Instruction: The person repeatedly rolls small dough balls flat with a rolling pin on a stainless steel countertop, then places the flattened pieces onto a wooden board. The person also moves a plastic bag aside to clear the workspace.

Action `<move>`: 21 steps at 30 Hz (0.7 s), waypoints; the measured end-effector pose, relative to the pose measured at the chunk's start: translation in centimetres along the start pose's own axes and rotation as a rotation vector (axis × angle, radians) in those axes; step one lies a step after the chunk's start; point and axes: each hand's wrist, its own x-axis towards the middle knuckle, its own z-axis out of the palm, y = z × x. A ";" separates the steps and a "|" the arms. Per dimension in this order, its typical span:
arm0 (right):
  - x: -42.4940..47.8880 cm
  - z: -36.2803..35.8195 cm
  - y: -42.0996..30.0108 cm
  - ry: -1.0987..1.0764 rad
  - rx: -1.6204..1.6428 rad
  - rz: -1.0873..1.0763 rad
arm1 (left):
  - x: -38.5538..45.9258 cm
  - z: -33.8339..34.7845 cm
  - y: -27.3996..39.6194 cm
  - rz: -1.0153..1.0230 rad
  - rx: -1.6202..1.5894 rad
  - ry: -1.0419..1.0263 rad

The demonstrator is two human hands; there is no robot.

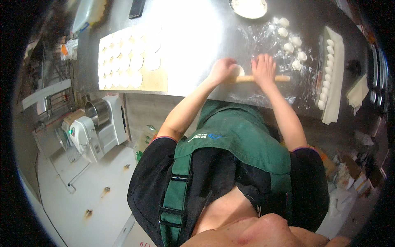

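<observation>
On the metal worktop [197, 37], a wooden rolling pin [282, 78] lies crosswise close to the front edge. The palm of my right hand [264, 69] rests on the pin, fingers stretched out beyond it. My left hand [222, 70] holds the left edge of a small flat dough round [238, 70], whose near side meets the pin. Part of the round is hidden under my left fingers. Several floured dough balls [288, 48] sit beyond my right hand to the right. Rolled dough wrappers [123, 63] overlap in rows on a tan board [155, 81] at the left.
A bowl of flour [248, 7] stands at the far side. Small dough pieces [327, 77] line up beside a folded cloth [334, 74] at the right. A dark phone-like slab [136, 8] lies at the back. Below left is a stand mixer [98, 123] with a steel bowl.
</observation>
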 end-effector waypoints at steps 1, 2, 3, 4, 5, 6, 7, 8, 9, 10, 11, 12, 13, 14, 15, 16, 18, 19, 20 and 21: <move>-0.2 0.0 0.3 0.006 -0.001 -0.022 | 0.6 -0.9 2.5 0.058 0.157 -0.054; -0.7 0.2 0.7 0.011 0.001 -0.046 | 0.7 -1.8 5.1 -0.072 0.269 -0.204; -0.8 0.3 0.9 0.019 0.006 -0.080 | 0.3 -2.0 4.8 -0.079 0.200 -0.140; -3.7 0.4 0.9 -0.011 -0.008 -0.117 | -0.4 -2.0 3.5 -0.093 0.122 -0.068; -6.5 0.1 1.0 -0.041 -0.024 -0.164 | -1.1 -1.7 2.0 -0.108 0.045 0.002; -8.0 -0.8 0.6 -0.124 -0.030 -0.120 | -2.2 -1.8 0.9 -0.235 -0.074 -0.030; -8.6 -1.3 0.2 -0.208 -0.037 -0.076 | -2.1 -1.8 0.2 -0.201 -0.095 0.010; -6.2 -0.2 0.2 -0.164 -0.041 -0.048 | -2.0 -1.8 -0.5 -0.166 -0.116 0.050; -2.9 0.2 -0.2 -0.128 -0.048 -0.008 | -2.5 -1.3 -0.5 -0.136 -0.137 0.075; 0.0 0.5 -0.5 -0.031 -0.032 0.000 | -1.2 -2.1 1.3 -0.107 0.192 -0.046; 0.8 0.7 0.0 -0.012 -0.021 -0.014 | -0.7 -2.4 3.1 -0.125 0.282 -0.118; 1.6 1.2 0.0 0.007 -0.004 -0.036 | -0.2 -2.9 4.6 -0.147 0.374 -0.181; 2.1 1.3 0.0 0.026 0.013 -0.057 | 0.2 -3.2 5.4 -0.169 0.466 -0.245; -0.8 0.8 0.1 -0.051 -0.002 -0.075 | 0.0 -2.8 3.7 -0.162 0.383 -0.154; -4.0 1.1 0.5 -0.019 -0.028 -0.148 | -1.1 -2.6 2.0 -0.190 0.155 -0.121; -5.3 0.8 0.3 -0.037 -0.039 -0.144 | -2.5 -2.3 0.4 -0.211 -0.072 -0.087; -6.9 0.4 0.0 -0.080 -0.056 -0.132 | -3.5 -2.3 -0.7 -0.257 -0.328 -0.026; -4.5 1.2 -0.1 -0.059 -0.023 -0.085 | -3.6 -1.9 -0.6 -0.213 -0.183 -0.041; -0.9 1.3 -0.5 -0.054 0.016 -0.034 | -2.3 -2.0 -0.1 -0.151 -0.035 -0.049; 1.3 1.3 -0.9 -0.049 0.057 0.009 | -1.2 -2.2 0.3 -0.089 0.112 -0.050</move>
